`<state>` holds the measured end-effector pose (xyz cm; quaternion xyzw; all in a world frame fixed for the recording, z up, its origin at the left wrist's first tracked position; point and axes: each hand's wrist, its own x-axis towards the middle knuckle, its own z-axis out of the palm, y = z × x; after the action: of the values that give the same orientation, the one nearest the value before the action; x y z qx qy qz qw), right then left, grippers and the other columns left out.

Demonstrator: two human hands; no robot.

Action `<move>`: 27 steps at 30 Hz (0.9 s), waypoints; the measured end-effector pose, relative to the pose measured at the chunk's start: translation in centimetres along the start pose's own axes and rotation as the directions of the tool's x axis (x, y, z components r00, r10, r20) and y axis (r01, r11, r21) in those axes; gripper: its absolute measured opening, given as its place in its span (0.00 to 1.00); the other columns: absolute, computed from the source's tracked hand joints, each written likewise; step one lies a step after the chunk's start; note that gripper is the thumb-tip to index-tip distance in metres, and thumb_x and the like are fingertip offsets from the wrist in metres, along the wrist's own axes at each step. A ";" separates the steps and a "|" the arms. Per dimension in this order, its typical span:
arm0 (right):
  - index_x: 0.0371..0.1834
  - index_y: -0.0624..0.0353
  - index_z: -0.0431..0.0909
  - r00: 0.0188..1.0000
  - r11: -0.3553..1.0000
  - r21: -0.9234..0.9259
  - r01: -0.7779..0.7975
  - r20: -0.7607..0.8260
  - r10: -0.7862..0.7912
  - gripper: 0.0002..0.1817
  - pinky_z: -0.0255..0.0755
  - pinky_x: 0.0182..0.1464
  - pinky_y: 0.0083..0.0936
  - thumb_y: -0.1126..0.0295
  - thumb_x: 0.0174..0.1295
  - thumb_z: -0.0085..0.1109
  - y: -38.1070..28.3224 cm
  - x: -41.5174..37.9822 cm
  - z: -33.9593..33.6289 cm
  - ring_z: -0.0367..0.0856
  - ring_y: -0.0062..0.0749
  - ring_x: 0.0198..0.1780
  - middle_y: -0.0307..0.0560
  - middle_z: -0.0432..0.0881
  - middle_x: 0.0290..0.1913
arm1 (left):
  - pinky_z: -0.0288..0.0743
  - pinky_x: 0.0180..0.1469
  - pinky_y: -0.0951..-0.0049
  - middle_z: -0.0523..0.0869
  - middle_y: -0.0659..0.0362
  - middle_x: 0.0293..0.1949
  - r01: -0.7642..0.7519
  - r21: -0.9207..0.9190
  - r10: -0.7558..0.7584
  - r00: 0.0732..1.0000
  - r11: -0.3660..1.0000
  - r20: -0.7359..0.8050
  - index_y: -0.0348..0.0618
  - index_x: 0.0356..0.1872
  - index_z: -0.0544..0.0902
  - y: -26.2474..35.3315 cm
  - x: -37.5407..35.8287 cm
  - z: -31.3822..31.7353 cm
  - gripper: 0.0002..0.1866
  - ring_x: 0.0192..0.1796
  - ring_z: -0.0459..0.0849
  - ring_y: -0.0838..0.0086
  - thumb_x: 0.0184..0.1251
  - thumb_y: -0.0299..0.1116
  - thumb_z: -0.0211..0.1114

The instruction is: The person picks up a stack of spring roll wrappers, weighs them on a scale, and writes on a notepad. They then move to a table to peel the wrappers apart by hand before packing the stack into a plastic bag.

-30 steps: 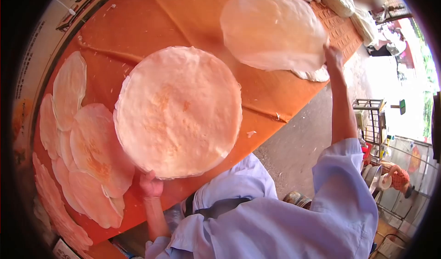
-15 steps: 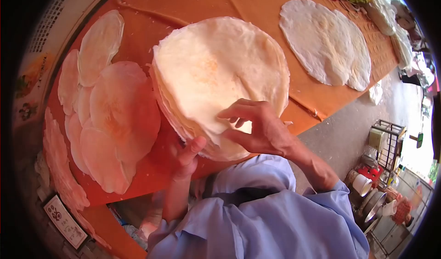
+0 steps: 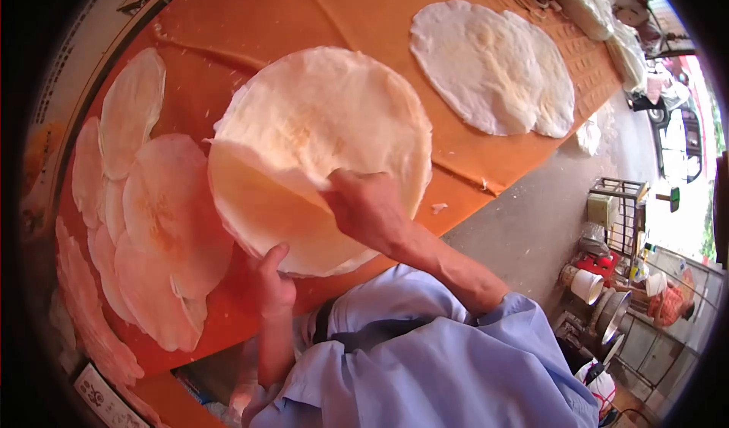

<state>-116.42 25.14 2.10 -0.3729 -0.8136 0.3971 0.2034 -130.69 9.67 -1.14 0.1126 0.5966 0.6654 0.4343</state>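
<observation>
A stack of round, thin, pale sheets (image 3: 266,208) lies on the orange table cover. Its top sheet (image 3: 334,109) is lifted along the near side and folded back, baring a yellowish sheet beneath. My right hand (image 3: 364,204) pinches the raised edge of that top sheet near the middle of the stack. At the stack's near left edge is my left hand (image 3: 275,287), thumb up and apart; its other fingers are blurred and partly hidden by the stack's rim.
Overlapping pale sheets (image 3: 171,215) lie at the left of the orange table (image 3: 349,10). Two more overlapping sheets (image 3: 486,63) are at the upper right. Bags line the far right end. On the floor at right stand a metal rack (image 3: 623,208), pots and buckets; a person (image 3: 668,306) is beyond.
My right hand has closed on the top sheet and drawn its near edge back toward the middle. My left hand has come slightly down and left. The whole view has shifted.
</observation>
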 end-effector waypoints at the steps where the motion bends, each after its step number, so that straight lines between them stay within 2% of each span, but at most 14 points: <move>1: 0.27 0.59 0.74 0.999 0.999 -0.040 0.019 0.041 -0.018 0.05 0.71 0.29 0.44 0.72 0.53 0.61 -0.1 0.1 0.3 0.79 0.55 0.27 0.55 0.77 0.20 | 0.66 0.66 0.65 0.73 0.57 0.61 0.011 0.023 -0.011 1.000 1.000 -0.011 0.44 0.71 0.60 -0.3 0.2 -0.5 0.38 0.62 0.73 0.66 0.56 0.21 0.60; 4: 0.28 0.59 0.77 0.995 0.997 0.030 0.064 0.079 -0.066 0.05 0.71 0.28 0.41 0.71 0.56 0.61 0.1 0.5 0.6 0.80 0.50 0.25 0.58 0.78 0.21 | 0.69 0.64 0.64 0.74 0.57 0.61 0.161 0.058 -0.158 0.986 0.985 -0.058 0.44 0.70 0.63 0.0 0.5 -0.7 0.37 0.61 0.74 0.66 0.56 0.20 0.60; 6: 0.24 0.62 0.78 0.997 0.978 0.198 0.068 -0.040 -0.061 0.07 0.71 0.27 0.39 0.71 0.56 0.58 1.7 2.7 -1.2 0.80 0.46 0.22 0.57 0.78 0.18 | 0.73 0.61 0.63 0.76 0.56 0.60 0.175 -0.204 -0.200 0.974 0.963 -0.110 0.42 0.67 0.66 -1.0 0.7 -0.6 0.33 0.60 0.76 0.63 0.56 0.22 0.60; 9: 0.23 0.62 0.80 0.981 0.860 0.477 -0.180 0.019 0.194 0.13 0.70 0.26 0.28 0.65 0.61 0.61 1.8 7.9 -11.0 0.77 0.19 0.22 0.42 0.78 0.17 | 0.74 0.60 0.62 0.77 0.56 0.60 0.276 -0.308 -0.285 0.958 0.910 0.017 0.42 0.67 0.66 -3.9 1.3 -4.7 0.33 0.61 0.77 0.61 0.56 0.24 0.62; 10: 0.25 0.63 0.81 0.965 0.860 0.463 -0.215 -0.035 0.260 0.12 0.71 0.26 0.25 0.65 0.60 0.63 2.4 9.8 -13.4 0.78 0.20 0.22 0.40 0.81 0.19 | 0.75 0.60 0.61 0.77 0.55 0.60 0.283 -0.317 -0.282 0.958 0.905 0.047 0.42 0.67 0.66 -4.3 1.4 -5.1 0.33 0.61 0.77 0.61 0.56 0.25 0.62; 12: 0.27 0.65 0.82 0.952 0.917 0.396 -0.039 -0.265 0.155 0.12 0.74 0.29 0.22 0.65 0.59 0.65 3.7 12.9 -18.8 0.81 0.23 0.25 0.41 0.83 0.24 | 0.75 0.59 0.61 0.77 0.55 0.60 0.306 -0.341 -0.294 0.952 0.889 0.089 0.42 0.67 0.66 -4.8 1.8 -5.4 0.34 0.61 0.77 0.60 0.56 0.26 0.63; 13: 0.30 0.64 0.82 0.933 0.937 0.299 0.181 -0.354 -0.067 0.11 0.73 0.30 0.21 0.66 0.61 0.64 6.5 15.0 -21.8 0.80 0.22 0.27 0.39 0.82 0.26 | 0.76 0.59 0.60 0.77 0.55 0.60 0.327 -0.353 -0.312 0.945 0.877 0.101 0.42 0.67 0.66 -5.0 1.9 -5.5 0.34 0.61 0.77 0.61 0.55 0.27 0.63; 15: 0.34 0.61 0.82 0.887 0.911 0.335 0.242 -0.457 -0.067 0.08 0.73 0.31 0.21 0.67 0.64 0.61 9.0 16.4 -27.6 0.80 0.23 0.29 0.38 0.81 0.29 | 0.76 0.59 0.60 0.77 0.56 0.60 0.344 -0.358 -0.332 0.938 0.868 0.097 0.42 0.68 0.66 -5.1 1.9 -5.7 0.34 0.61 0.77 0.61 0.55 0.28 0.63; 16: 0.36 0.60 0.82 0.874 0.870 0.483 0.099 -0.461 0.157 0.08 0.74 0.32 0.22 0.67 0.64 0.60 8.9 16.3 -30.6 0.80 0.24 0.30 0.39 0.82 0.30 | 0.76 0.58 0.60 0.77 0.56 0.60 0.340 -0.352 -0.332 0.939 0.872 0.084 0.42 0.68 0.66 -5.2 1.9 -5.7 0.34 0.61 0.77 0.61 0.55 0.28 0.63; 18: 0.37 0.59 0.81 0.867 0.657 0.749 0.085 -0.381 0.322 0.06 0.75 0.33 0.23 0.68 0.64 0.60 13.0 16.9 -34.0 0.81 0.28 0.30 0.40 0.82 0.30 | 0.77 0.58 0.60 0.77 0.56 0.61 0.358 -0.337 -0.357 0.932 0.871 0.068 0.43 0.68 0.66 -5.0 1.9 -5.4 0.34 0.61 0.77 0.61 0.56 0.28 0.62; 20: 0.36 0.60 0.79 0.768 0.585 0.809 0.052 -0.407 0.494 0.05 0.75 0.28 0.26 0.70 0.63 0.61 19.9 17.3 -37.2 0.81 0.29 0.29 0.42 0.81 0.29 | 0.77 0.58 0.60 0.77 0.56 0.61 0.400 -0.313 -0.403 0.913 0.862 0.057 0.43 0.68 0.65 -4.0 1.7 -4.8 0.35 0.60 0.77 0.61 0.56 0.28 0.62; 24: 0.35 0.63 0.80 0.444 0.695 0.612 -0.378 -0.539 0.716 0.06 0.67 0.14 0.27 0.72 0.59 0.63 26.5 14.1 -35.6 0.77 0.28 0.20 0.44 0.81 0.26 | 0.74 0.61 0.58 0.75 0.56 0.62 0.394 -0.307 -0.392 0.917 0.866 0.072 0.44 0.69 0.64 -4.5 1.8 -5.8 0.35 0.62 0.76 0.60 0.56 0.28 0.62; 26: 0.35 0.65 0.81 0.532 0.736 0.609 -0.295 -0.535 0.656 0.08 0.65 0.13 0.24 0.71 0.56 0.64 23.5 13.1 -32.1 0.75 0.27 0.17 0.47 0.81 0.25 | 0.72 0.63 0.57 0.75 0.56 0.62 0.369 -0.285 -0.368 0.928 0.885 0.058 0.44 0.69 0.64 -4.6 1.8 -5.6 0.35 0.63 0.75 0.59 0.56 0.27 0.62; 27: 0.32 0.66 0.81 0.707 0.811 0.505 -0.295 -0.456 0.541 0.09 0.62 0.13 0.23 0.69 0.56 0.64 25.6 13.0 -32.9 0.74 0.27 0.17 0.49 0.81 0.24 | 0.72 0.63 0.57 0.74 0.56 0.62 0.350 -0.287 -0.351 0.935 0.892 0.049 0.44 0.69 0.63 -4.8 1.8 -5.8 0.36 0.63 0.75 0.59 0.56 0.27 0.62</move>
<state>-92.69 61.82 1.94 -0.6047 -0.5050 0.4557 0.4143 -133.49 6.50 -7.60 -0.0634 0.5035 0.6569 0.5577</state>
